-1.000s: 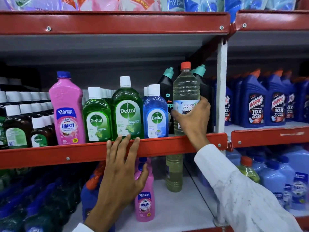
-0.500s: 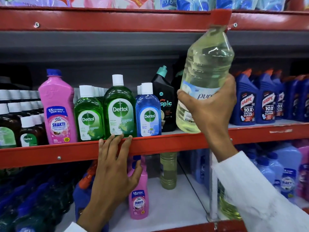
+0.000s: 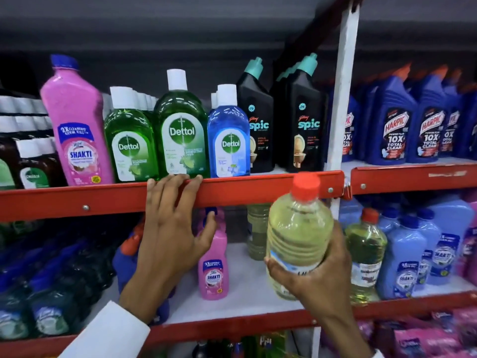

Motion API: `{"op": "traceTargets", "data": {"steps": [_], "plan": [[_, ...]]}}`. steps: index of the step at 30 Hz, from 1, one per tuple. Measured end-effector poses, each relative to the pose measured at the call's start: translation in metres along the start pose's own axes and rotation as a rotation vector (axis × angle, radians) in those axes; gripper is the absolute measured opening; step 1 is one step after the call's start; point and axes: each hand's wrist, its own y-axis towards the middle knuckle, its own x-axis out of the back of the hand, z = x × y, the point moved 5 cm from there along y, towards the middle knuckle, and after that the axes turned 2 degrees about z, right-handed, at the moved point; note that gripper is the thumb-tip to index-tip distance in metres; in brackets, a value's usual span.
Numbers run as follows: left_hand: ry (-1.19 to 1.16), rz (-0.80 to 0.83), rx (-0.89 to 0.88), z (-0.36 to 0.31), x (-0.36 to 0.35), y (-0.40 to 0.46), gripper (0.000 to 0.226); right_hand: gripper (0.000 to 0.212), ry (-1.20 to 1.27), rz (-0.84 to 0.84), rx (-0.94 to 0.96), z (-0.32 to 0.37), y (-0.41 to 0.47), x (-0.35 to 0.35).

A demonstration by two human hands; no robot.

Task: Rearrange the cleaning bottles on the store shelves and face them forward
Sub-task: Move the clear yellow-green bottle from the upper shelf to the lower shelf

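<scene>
My right hand (image 3: 320,277) grips the clear yellow bottle (image 3: 299,236) at its lower body, red cap tilted toward twelve o'clock, in front of the lower shelf. My left hand (image 3: 170,228) lies flat at nine o'clock of it, fingertips (image 3: 175,179) on the red shelf edge (image 3: 77,200) below the green Dettol bottles (image 3: 180,133).

I read "SHAKTI" on pink btl (image 3: 77,130), "Dettol" on green btl (image 3: 180,133), "spic" on black btl (image 3: 304,125), "HARPIC 10X TOTAL CLEAN" on blue btl (image 3: 393,125).
</scene>
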Motion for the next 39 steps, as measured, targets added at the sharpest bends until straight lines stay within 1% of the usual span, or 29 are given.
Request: {"op": "traceTargets", "data": {"steps": [5,8,13,18,28,31,35,37,39], "plan": [[-0.028,0.013,0.027,-0.001,0.000,0.001,0.060,0.085,0.006,0.038,-0.227,-0.073,-0.031,-0.021],[-0.044,0.009,0.059,-0.003,-0.001,0.002,0.059,0.087,-0.044,-0.008,-0.301,-0.110,-0.032,-0.036],[-0.033,-0.012,0.072,-0.005,-0.002,0.002,0.058,0.083,-0.078,-0.066,-0.366,-0.158,-0.009,-0.066],[-0.031,-0.008,0.075,-0.004,-0.002,0.002,0.060,0.084,-0.132,-0.045,-0.358,-0.187,0.011,-0.088],[-0.024,-0.042,0.065,-0.003,-0.004,0.002,0.061,0.086,-0.169,-0.003,-0.364,-0.206,0.016,-0.117],[-0.020,-0.048,0.068,-0.003,-0.005,0.003,0.061,0.090,-0.193,0.015,-0.379,-0.206,0.015,-0.118],[-0.012,-0.049,0.079,-0.005,-0.006,0.001,0.060,0.097,-0.241,0.060,-0.370,-0.196,0.013,-0.115],[0.029,-0.026,0.088,-0.007,-0.006,-0.002,0.062,0.098,-0.259,0.100,-0.353,-0.184,0.010,-0.110],[0.103,0.006,0.098,-0.012,-0.006,-0.006,0.066,0.095,-0.286,0.108,-0.282,-0.167,0.000,-0.098]]}}
